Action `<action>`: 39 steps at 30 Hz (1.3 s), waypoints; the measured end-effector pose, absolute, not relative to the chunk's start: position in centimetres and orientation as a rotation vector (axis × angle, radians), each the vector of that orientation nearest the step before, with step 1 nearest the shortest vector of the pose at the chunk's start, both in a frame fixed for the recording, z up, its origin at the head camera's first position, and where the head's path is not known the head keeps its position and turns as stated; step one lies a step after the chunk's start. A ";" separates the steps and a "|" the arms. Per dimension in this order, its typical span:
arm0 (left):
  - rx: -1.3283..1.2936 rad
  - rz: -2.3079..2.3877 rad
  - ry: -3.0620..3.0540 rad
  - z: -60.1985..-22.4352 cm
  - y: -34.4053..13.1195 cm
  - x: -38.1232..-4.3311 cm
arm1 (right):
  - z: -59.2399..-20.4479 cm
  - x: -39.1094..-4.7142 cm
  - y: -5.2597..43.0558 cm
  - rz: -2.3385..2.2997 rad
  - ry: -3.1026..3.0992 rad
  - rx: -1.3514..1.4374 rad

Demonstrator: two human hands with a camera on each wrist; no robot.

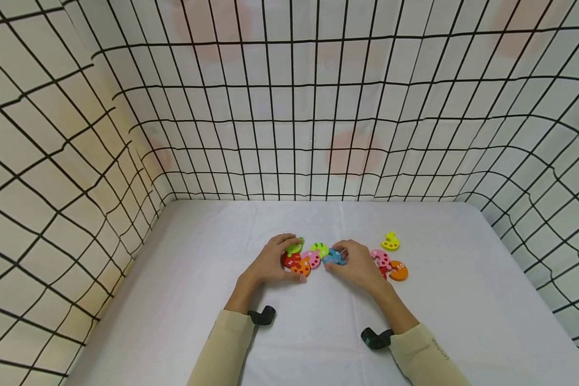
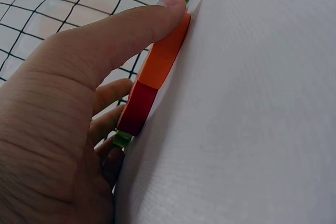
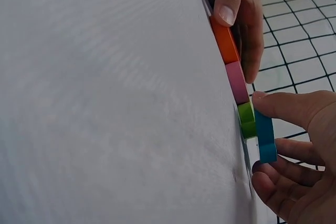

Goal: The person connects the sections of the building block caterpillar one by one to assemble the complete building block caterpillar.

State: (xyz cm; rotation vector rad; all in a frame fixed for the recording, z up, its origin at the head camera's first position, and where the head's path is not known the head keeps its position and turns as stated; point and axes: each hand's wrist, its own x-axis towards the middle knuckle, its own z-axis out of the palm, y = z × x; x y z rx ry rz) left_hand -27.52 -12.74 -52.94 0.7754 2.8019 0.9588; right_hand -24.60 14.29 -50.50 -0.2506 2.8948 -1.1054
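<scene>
Standing by the white cloth-covered worktop [image 1: 318, 332], I see the blue, flat, round-edged piece with darker spots [image 1: 334, 257] in the grip of the right hand [image 1: 359, 265], pinched between thumb and fingers. It lies off that hand's left side, its longer way running roughly along the worktop's far edge. To my eye the relation that counts is at its left end: the right wrist view shows it raised off the cloth, just above and beside the lime-green, dark-striped flat piece [image 1: 320, 249], which lies down on the worktop; whether the two touch I cannot tell. The right hand is plainly the nearer one, while the left hand [image 1: 272, 261] curls round the far end of a curving row of flat pieces [image 1: 298, 268], its thumb at the orange piece on the near side and its fingers beyond the red piece marked 2 [image 1: 291, 260] and the bright green piece [image 1: 295, 247]. A pink, red-dotted piece [image 1: 312, 258] links orange and lime-green. The blue one has a smooth, painted-looking side with a wavy outline, though fingers cover part of it. Towards the worktop's right edge lie a yellow, red-dotted piece [image 1: 391, 243] and an orange piece marked 10 [image 1: 399, 271]
</scene>
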 end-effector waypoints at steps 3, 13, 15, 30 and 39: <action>0.781 0.968 2.806 -53.0 -12.7 -27.5 | -50.4 -24.6 14.2 -1.113 2.898 -0.247; 0.764 0.957 2.805 -53.0 -12.7 -27.6 | -50.7 -24.4 13.7 -1.101 2.900 -0.226; 0.763 0.961 2.806 -53.0 -12.6 -27.5 | -50.9 -24.4 13.6 -1.093 2.900 -0.216; 0.741 1.010 2.834 -52.6 -12.5 -27.1 | -50.4 -24.1 15.7 -1.092 2.889 -0.297; 0.694 1.021 2.816 -52.6 -12.3 -27.1 | -50.1 -22.9 20.5 -1.128 3.017 -0.397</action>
